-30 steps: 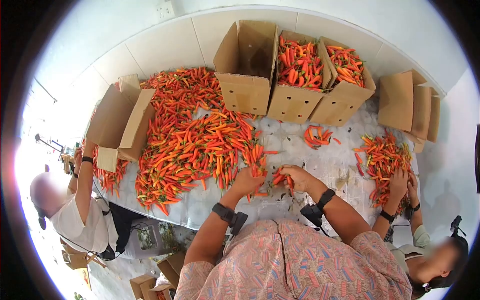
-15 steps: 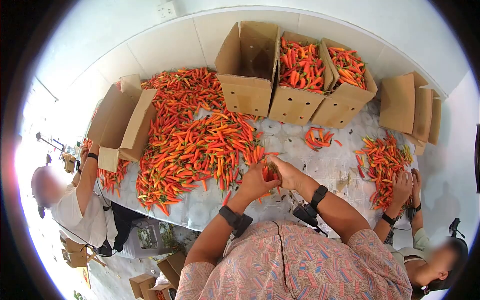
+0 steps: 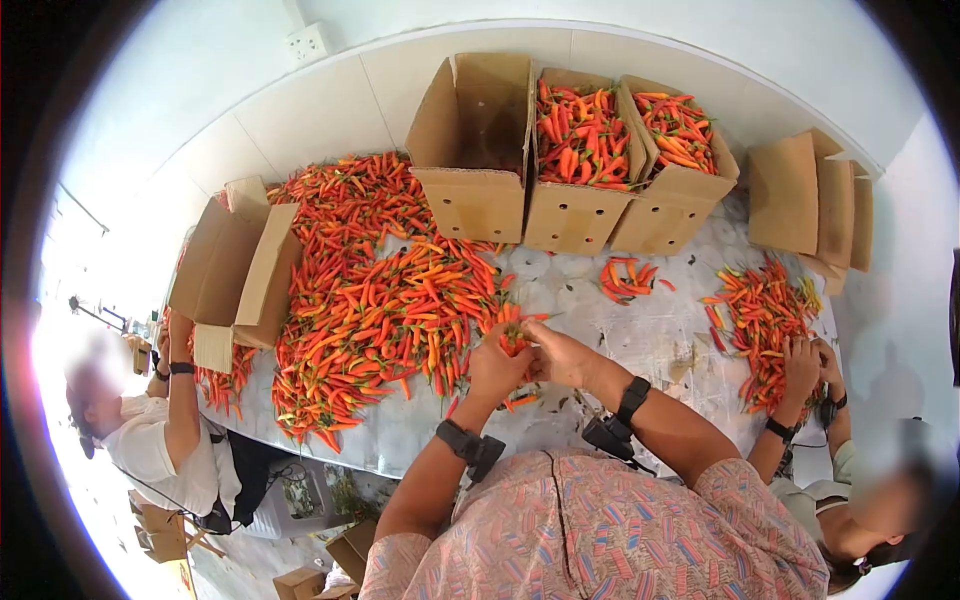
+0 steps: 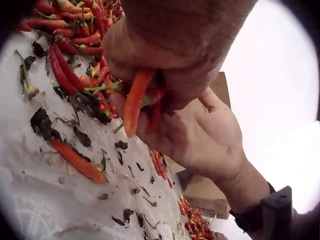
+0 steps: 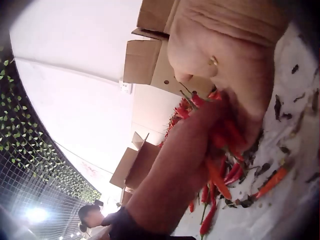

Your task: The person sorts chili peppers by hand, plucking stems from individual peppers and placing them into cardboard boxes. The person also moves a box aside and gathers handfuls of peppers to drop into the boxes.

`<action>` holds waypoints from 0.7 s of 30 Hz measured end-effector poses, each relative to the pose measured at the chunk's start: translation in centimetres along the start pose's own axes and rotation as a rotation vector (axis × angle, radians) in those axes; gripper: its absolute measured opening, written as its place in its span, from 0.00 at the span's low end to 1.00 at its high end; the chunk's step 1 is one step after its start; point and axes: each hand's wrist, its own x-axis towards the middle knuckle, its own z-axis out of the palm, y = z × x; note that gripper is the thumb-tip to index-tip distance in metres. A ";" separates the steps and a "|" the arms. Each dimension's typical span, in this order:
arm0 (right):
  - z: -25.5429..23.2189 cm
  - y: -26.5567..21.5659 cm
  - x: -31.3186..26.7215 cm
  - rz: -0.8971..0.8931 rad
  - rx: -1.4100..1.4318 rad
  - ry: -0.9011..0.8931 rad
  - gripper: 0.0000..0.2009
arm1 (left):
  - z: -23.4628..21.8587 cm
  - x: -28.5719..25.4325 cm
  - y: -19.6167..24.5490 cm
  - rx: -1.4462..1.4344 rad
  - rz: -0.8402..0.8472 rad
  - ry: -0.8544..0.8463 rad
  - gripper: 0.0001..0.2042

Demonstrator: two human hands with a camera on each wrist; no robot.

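Note:
Above the table edge, my left hand (image 3: 497,368) and right hand (image 3: 562,358) meet around a small bunch of chili peppers (image 3: 514,345). In the left wrist view, an orange chili (image 4: 135,105) sticks out below my left hand, whose fingers curl over the bunch. The right palm (image 4: 210,137) faces up beside it, its fingers under the peppers. From the right wrist, red chilies (image 5: 225,132) show between both hands, partly hidden by fingers. A large heap of chilies (image 3: 390,310) spreads just left of my hands. A loose orange chili (image 4: 80,162) lies below them.
Two cardboard boxes of chilies (image 3: 575,215) stand at the back beside an empty box (image 3: 470,205). Another open box (image 3: 215,265) is at left, folded cardboard (image 3: 785,195) at right. A small chili group (image 3: 628,280) lies ahead. Two people work at the sides, one by a pile (image 3: 765,310).
My hands were apart a second ago, each with chilies. The right hand then moved left to the left hand, and they remain together. The head view has shifted slightly.

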 end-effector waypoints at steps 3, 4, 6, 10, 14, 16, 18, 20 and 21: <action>-0.1 0.1 0.4 -0.025 -0.006 -0.018 0.25 | 0.5 0.5 -0.5 -0.054 -0.048 0.063 0.16; -0.1 0.1 0.5 -0.028 -0.003 -0.018 0.25 | 0.5 0.6 -0.6 -0.092 -0.099 0.083 0.15; 0.0 -0.1 0.3 -0.030 0.040 -0.084 0.25 | 0.2 1.1 -0.7 -0.221 -0.111 0.055 0.14; 0.6 -1.2 -1.2 -0.020 0.087 -0.139 0.25 | -2.0 2.6 1.0 -0.567 -0.133 0.005 0.08; -1.8 -1.7 -0.8 -0.123 0.032 -0.078 0.27 | -4.8 5.5 3.6 -0.588 0.038 0.168 0.07; -4.2 -0.8 0.2 -0.126 0.033 -0.021 0.26 | -7.2 7.4 6.6 -0.631 0.168 0.248 0.06; -5.9 0.8 0.5 -0.074 -0.100 0.173 0.24 | -9.5 9.5 9.4 -0.623 0.255 0.311 0.06; -7.0 1.6 0.0 -0.113 -0.101 0.153 0.23 | -11.0 11.4 12.9 -0.616 0.388 0.428 0.06; -7.3 1.8 0.0 -0.147 -0.104 0.133 0.22 | -11.6 13.5 13.2 -0.536 0.427 0.471 0.07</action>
